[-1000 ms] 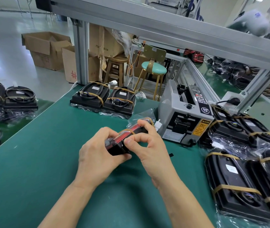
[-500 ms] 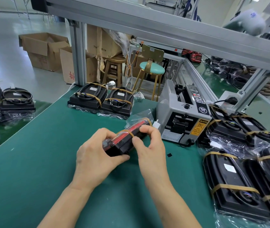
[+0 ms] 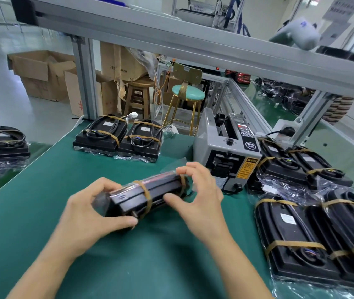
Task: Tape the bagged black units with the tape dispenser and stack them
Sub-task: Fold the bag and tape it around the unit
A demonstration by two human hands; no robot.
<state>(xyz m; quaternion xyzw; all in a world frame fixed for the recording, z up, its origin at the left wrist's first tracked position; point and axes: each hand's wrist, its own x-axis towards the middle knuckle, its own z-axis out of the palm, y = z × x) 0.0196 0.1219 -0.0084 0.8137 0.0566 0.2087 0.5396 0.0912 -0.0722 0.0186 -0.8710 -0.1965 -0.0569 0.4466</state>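
Near the middle of the green table (image 3: pixel 31 212), toward its near edge, the left hand (image 3: pixel 85 214) grips the near end of a bagged black unit (image 3: pixel 150 194), fingers curled over the top and the thumb pressed along its lower side; the unit is held on edge, slanting from lower left to upper right, and whether its underside touches the table cannot be told; the right hand (image 3: pixel 199 203) clasps the far end, fingers curled over the top edge and the thumb on the near face; two bands of brown tape (image 3: pixel 147 198) cross the unit, one near its middle and one under the right fingers; loose clear bag sticks out past the far end; just beyond the right hand, toward the far right of the table, stands the grey tape dispenser (image 3: pixel 225 147), apart from the hands; two taped units (image 3: pixel 118 138) lie side by side at the far edge, cables coiled on top; more taped units (image 3: pixel 301 238) crowd the right edge, some overlapping, in crinkled plastic; beyond the far edge stand a green-seated stool (image 3: pixel 188 93) and cardboard boxes (image 3: pixel 42 74).
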